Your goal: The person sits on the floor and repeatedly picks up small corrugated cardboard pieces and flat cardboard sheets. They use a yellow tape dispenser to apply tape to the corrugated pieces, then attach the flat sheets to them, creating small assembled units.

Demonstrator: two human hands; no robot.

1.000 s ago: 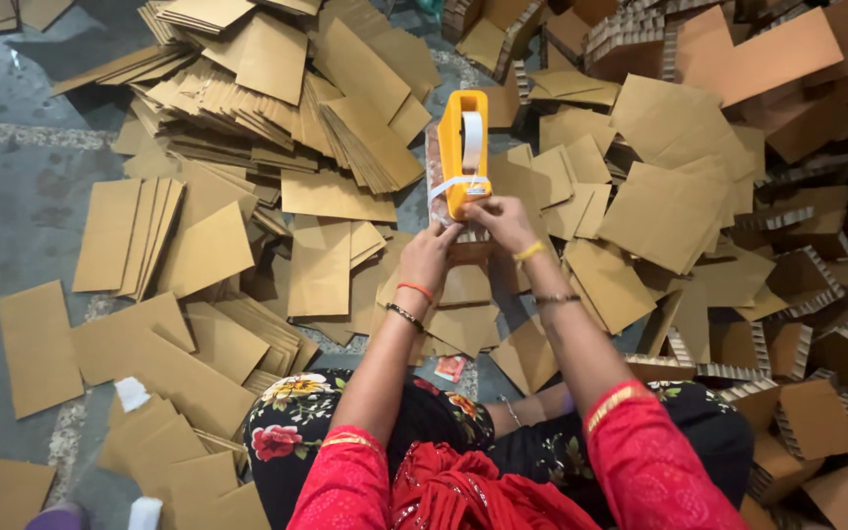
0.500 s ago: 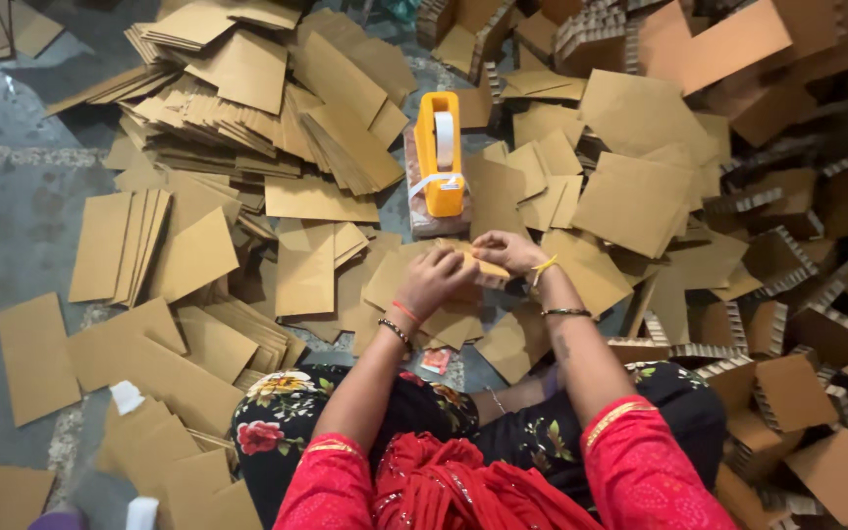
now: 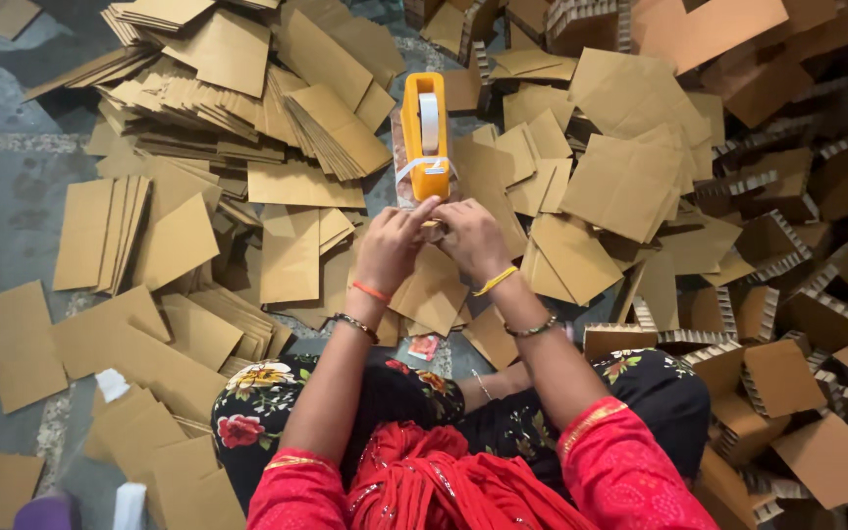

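Hands (image 3: pixel 434 240) pinch a small piece together below the orange tape dispenser (image 3: pixel 425 132), cardboard sheets (image 3: pixel 291 250) crowding round.

Your hands (image 3: pixel 434 240) meet just below the orange tape dispenser (image 3: pixel 426 132), hemmed by stacked cardboard sheets (image 3: pixel 247 88) at upper left and folded box pieces (image 3: pixel 787 255) at right; bare grey floor (image 3: pixel 12 186) opens at left.

A yellow tape dispenser (image 3: pixel 426 137) with a white roll stands lengthwise among flat brown cardboard sheets; both hands pinch a small piece just near it.
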